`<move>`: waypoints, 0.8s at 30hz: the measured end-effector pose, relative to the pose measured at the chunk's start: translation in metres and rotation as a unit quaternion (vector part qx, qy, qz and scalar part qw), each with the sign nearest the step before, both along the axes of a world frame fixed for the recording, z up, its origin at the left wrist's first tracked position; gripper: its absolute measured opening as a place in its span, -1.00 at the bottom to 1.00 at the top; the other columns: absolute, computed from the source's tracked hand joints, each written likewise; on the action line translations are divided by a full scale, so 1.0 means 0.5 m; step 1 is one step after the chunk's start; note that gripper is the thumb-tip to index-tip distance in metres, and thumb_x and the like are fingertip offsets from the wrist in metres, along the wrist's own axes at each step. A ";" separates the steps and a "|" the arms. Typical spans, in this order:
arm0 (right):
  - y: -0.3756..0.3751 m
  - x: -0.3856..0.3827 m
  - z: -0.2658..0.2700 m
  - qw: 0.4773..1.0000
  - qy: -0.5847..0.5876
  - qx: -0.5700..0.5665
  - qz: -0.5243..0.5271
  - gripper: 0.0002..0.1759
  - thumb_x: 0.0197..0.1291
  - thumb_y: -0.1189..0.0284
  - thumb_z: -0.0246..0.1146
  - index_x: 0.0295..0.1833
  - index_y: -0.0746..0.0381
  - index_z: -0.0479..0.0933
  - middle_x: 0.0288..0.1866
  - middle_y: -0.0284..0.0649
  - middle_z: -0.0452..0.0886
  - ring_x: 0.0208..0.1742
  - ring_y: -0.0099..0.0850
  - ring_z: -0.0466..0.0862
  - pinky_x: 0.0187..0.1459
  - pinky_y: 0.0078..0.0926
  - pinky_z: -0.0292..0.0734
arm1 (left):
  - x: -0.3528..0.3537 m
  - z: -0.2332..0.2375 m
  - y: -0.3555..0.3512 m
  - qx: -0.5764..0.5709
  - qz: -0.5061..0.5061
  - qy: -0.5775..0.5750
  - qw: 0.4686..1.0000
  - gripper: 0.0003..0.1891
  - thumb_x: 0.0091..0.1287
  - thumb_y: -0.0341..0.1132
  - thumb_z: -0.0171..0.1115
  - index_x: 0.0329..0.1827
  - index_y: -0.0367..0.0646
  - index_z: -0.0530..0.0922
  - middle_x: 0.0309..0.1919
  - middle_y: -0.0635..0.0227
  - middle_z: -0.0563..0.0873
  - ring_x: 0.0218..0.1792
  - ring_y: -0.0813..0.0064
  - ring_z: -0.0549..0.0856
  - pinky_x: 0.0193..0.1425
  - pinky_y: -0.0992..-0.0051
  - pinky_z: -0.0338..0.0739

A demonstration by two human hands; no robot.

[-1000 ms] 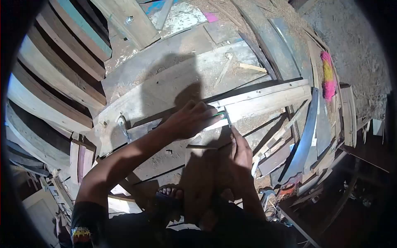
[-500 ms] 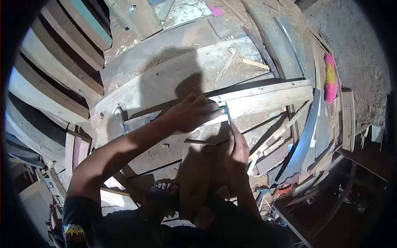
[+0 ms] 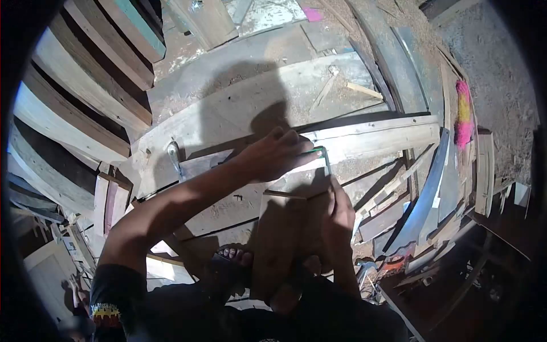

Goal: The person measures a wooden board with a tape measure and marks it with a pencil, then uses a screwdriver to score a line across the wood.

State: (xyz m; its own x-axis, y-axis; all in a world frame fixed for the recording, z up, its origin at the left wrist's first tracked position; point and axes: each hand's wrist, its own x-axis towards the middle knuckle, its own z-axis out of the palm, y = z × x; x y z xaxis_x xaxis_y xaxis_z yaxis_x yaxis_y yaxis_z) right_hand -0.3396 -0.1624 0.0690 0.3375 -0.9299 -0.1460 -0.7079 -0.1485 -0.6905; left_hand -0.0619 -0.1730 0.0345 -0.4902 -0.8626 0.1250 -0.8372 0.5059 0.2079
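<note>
A pale wooden beam (image 3: 379, 132) lies across the work area, its left end under my left hand (image 3: 280, 153). The fingers of that hand are closed over the wood and against a small L-shaped tool with a green edge (image 3: 323, 149), which looks like a square. From its corner a thin dark arm runs down towards me. My right hand (image 3: 340, 210) is closed, thumb and fingertips pinching the lower end of this arm. The fingers partly hide the tool. Below the hands a wide plank (image 3: 278, 242) extends towards my body between my feet.
A handsaw (image 3: 419, 199) with a blue blade and orange handle lies at right, near a hammer (image 3: 364, 267). A pink and yellow fluffy thing (image 3: 463, 114) lies further up. Thick curved timbers (image 3: 74, 100) are lined up at left. A metal tool (image 3: 175, 157) lies left of my forearm.
The whole view has shifted slightly, so everything sits a little further right and lower. Both hands keep their places at the tool and the beam.
</note>
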 end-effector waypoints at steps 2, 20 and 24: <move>-0.003 -0.006 -0.001 1.000 0.025 -0.012 0.009 -0.45 0.73 0.51 0.22 0.72 -0.01 0.58 0.24 0.20 0.81 0.20 0.28 0.84 0.14 0.18 0.77 | -0.003 -0.001 -0.001 0.014 0.002 0.011 1.000 -0.44 0.71 -0.29 0.15 0.75 0.11 0.56 0.47 0.41 0.66 0.30 0.31 0.62 0.48 0.16 0.52; -0.042 0.017 0.029 0.997 0.074 -0.017 0.030 -0.53 0.78 0.42 0.21 0.67 0.03 0.62 0.19 0.24 0.83 0.13 0.30 0.86 0.10 0.16 0.79 | -0.006 -0.009 -0.005 0.015 0.004 0.003 1.000 -0.43 0.71 -0.26 0.12 0.76 0.17 0.54 0.46 0.41 0.66 0.29 0.29 0.64 0.46 0.06 0.53; -0.013 -0.010 0.002 0.996 0.083 -0.003 0.024 -0.49 0.77 0.40 0.20 0.71 -0.03 0.58 0.20 0.21 0.82 0.13 0.30 0.86 0.08 0.20 0.79 | 0.002 0.002 -0.001 -0.003 0.001 0.014 1.000 -0.46 0.71 -0.27 0.11 0.72 0.14 0.58 0.46 0.40 0.67 0.29 0.28 0.64 0.46 0.07 0.53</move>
